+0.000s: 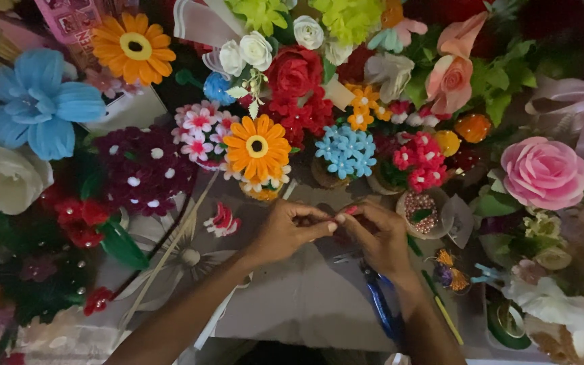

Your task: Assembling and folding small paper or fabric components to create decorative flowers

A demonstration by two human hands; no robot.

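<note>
- Hands meet over the grey table (305, 297): the left hand (285, 233) and the right hand (380, 240) pinch together a small pink piece (350, 210), just in front of the blue flower pot (345, 152).
- Fingers of both hands are closed on this piece; what it is exactly is too small to tell.
- For good work, I judge the pinch should be firm but gentle, wrists low.
- Blue-handled pliers (381, 304) lie near the right wrist, easy to knock.

A grey desk (305, 297) carries crowded handmade flowers: an orange daisy (257, 147), a blue flower cluster (345, 151), a big pink rose (544, 172) and a dark maroon bunch (144, 167). Blue-handled pliers (378, 301) and a small red-and-white flower (222, 220) lie flat on it.
</note>
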